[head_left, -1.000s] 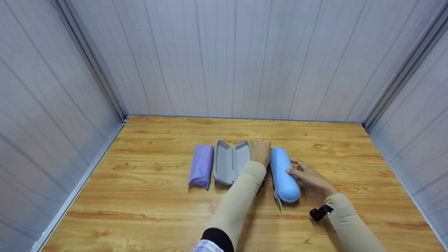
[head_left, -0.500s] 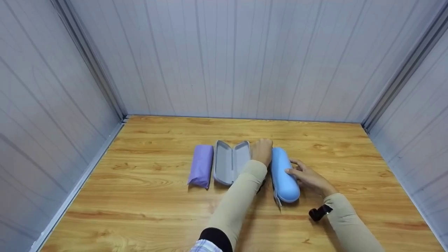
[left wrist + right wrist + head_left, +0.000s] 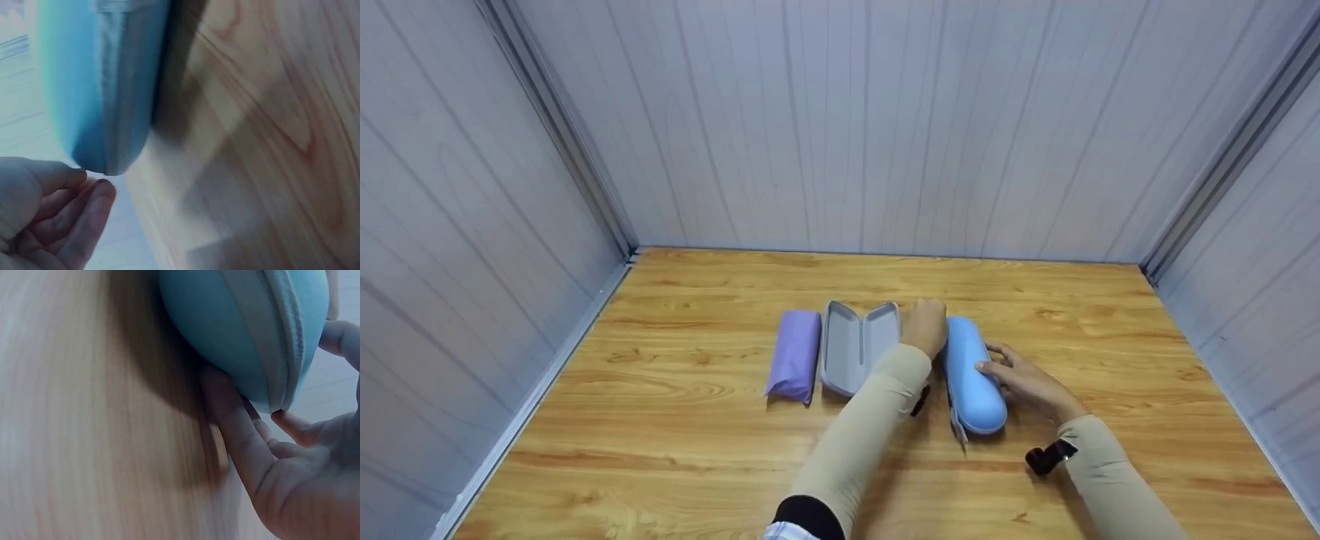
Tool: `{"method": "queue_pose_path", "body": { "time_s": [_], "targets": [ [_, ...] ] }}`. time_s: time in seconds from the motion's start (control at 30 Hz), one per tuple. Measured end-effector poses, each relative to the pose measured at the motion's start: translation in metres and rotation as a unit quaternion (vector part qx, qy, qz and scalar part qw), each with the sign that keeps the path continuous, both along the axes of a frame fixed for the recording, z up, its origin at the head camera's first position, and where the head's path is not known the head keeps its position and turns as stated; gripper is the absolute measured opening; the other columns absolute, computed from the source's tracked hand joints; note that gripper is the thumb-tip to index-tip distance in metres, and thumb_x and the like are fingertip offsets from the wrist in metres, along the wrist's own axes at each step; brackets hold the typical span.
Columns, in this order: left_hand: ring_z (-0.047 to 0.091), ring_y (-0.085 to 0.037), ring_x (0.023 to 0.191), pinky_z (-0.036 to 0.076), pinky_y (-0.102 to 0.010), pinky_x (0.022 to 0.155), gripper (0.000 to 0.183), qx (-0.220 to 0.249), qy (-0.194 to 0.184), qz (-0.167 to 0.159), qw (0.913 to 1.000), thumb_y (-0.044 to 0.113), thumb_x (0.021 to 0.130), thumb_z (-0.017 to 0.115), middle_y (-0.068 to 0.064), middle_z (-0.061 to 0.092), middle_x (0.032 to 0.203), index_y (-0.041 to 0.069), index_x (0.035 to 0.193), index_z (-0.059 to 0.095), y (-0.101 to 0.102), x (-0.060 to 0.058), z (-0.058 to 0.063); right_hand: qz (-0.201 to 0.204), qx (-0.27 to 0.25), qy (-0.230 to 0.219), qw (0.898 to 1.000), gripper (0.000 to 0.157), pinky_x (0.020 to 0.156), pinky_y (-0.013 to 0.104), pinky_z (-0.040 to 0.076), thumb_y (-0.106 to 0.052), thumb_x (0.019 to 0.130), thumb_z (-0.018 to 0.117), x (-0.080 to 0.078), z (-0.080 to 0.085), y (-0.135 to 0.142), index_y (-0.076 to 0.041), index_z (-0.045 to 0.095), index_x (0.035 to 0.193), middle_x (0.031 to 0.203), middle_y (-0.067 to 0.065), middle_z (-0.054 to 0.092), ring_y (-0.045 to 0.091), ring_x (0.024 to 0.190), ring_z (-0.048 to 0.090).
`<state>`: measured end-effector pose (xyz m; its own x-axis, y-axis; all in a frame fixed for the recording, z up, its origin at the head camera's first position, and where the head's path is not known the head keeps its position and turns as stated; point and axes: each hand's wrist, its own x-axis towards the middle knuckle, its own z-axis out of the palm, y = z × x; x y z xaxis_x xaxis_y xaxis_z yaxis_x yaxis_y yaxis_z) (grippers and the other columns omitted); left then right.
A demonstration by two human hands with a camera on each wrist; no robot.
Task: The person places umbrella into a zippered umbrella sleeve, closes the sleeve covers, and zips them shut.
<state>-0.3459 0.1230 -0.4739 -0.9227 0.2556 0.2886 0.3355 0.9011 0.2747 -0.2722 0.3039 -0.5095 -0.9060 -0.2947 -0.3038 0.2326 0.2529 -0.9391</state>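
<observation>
A closed blue glasses case (image 3: 971, 375) with a grey zipper band (image 3: 270, 343) lies lengthwise on the table. My right hand (image 3: 1031, 382) grips its right side, thumb on top and fingers low against the shell. At the case's far end is my left hand (image 3: 924, 328), fingers curled, with thumb and fingertips (image 3: 104, 191) drawn together right at the end of the zipper band; what lies between them is hidden. A grey strap (image 3: 958, 431) sticks out at the near end. Left of that hand, a grey case (image 3: 844, 352) stands spread open, showing its pale inside.
A purple pouch (image 3: 795, 356) lies left of the grey case. The wooden table (image 3: 660, 442) is bounded by pale panel walls (image 3: 840, 135) at the back and both sides. My left forearm (image 3: 859, 435) crosses in front of the grey case.
Hardly anything differs: my left hand has shifted very slightly right toward the blue glasses case's far end. The right hand keeps its grip, and the head view has moved a little.
</observation>
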Motion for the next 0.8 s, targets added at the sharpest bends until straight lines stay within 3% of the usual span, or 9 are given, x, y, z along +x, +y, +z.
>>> {"method": "queue_pose_path", "body": {
  "time_s": [0.13,0.27,0.37,0.43,0.53,0.6,0.67,0.8],
  "targets": [
    [0.033,-0.008,0.043,0.029,-0.023,0.039,0.033,0.078,-0.095,-0.019,0.9922,0.012,0.088,0.057,0.003,0.042,0.047,0.013,0.055,0.049,-0.008,0.003,0.006,-0.005,0.0,-0.01,1.0,0.077,0.09,0.045,0.041,-0.04,0.086,0.06,0.0,0.001,-0.001,-0.016,0.016,0.144,0.139,0.022,0.026,0.037,0.121,0.037],
    [0.02,-0.008,0.038,0.022,-0.023,0.036,0.041,0.142,-0.193,-0.039,0.9701,0.015,0.085,0.059,0.004,0.024,0.044,0.013,0.05,0.036,-0.018,0.007,0.012,-0.005,0.012,-0.006,1.0,0.079,0.091,0.046,0.04,-0.041,0.086,0.06,0.0,0.001,-0.002,-0.014,0.013,0.145,0.139,0.024,0.026,0.038,0.121,0.036],
    [0.034,-0.007,0.041,0.032,-0.021,0.04,0.028,0.174,-0.24,-0.039,0.9543,0.019,0.081,0.064,0.003,0.043,0.051,0.008,0.058,0.055,-0.024,0.011,0.015,-0.007,0.011,-0.008,1.0,0.08,0.092,0.048,0.039,-0.041,0.086,0.06,-0.001,0.0,-0.003,-0.015,0.013,0.145,0.14,0.023,0.025,0.04,0.123,0.034],
    [0.048,-0.009,0.051,0.042,-0.023,0.047,0.02,0.198,-0.27,-0.033,0.9415,0.023,0.081,0.067,-0.002,0.058,0.067,0.003,0.079,0.067,-0.027,0.014,0.017,-0.009,0.006,-0.014,1.0,0.08,0.093,0.048,0.038,-0.042,0.085,0.061,-0.001,0.0,-0.004,-0.016,0.014,0.144,0.141,0.022,0.024,0.039,0.124,0.033],
    [0.059,-0.015,0.07,0.05,-0.029,0.062,0.042,0.221,-0.297,-0.023,0.9287,0.028,0.078,0.07,-0.007,0.064,0.092,0.001,0.11,0.064,-0.029,0.019,0.017,-0.006,0.004,-0.013,1.0,0.081,0.095,0.049,0.036,-0.042,0.085,0.061,-0.003,0.0,-0.004,-0.015,0.013,0.145,0.142,0.022,0.022,0.04,0.125,0.03],
    [0.06,-0.02,0.075,0.051,-0.034,0.066,0.042,0.235,-0.313,-0.02,0.9199,0.029,0.077,0.071,-0.007,0.063,0.088,0.001,0.107,0.063,-0.03,0.021,0.016,-0.007,0.004,-0.011,1.0,0.081,0.095,0.05,0.035,-0.042,0.085,0.061,-0.003,0.0,-0.004,-0.014,0.014,0.144,0.142,0.022,0.022,0.04,0.126,0.03],
    [0.061,-0.024,0.075,0.052,-0.038,0.067,0.034,0.249,-0.33,-0.022,0.9103,0.029,0.076,0.072,-0.008,0.06,0.081,0.002,0.094,0.063,-0.029,0.022,0.014,-0.002,0.0,-0.01,1.0,0.079,0.096,0.05,0.034,-0.04,0.087,0.06,-0.002,0.003,-0.004,-0.012,0.013,0.145,0.142,0.024,0.021,0.041,0.126,0.029],
    [0.063,-0.032,0.076,0.053,-0.042,0.067,0.029,0.301,-0.381,-0.035,0.8736,0.026,0.076,0.073,-0.013,0.06,0.08,0.004,0.086,0.057,-0.026,0.026,0.009,-0.001,-0.004,-0.006,1.0,0.077,0.096,0.049,0.035,-0.038,0.088,0.059,-0.002,0.004,-0.003,-0.013,0.014,0.145,0.142,0.024,0.021,0.041,0.125,0.03]
  ]
}}
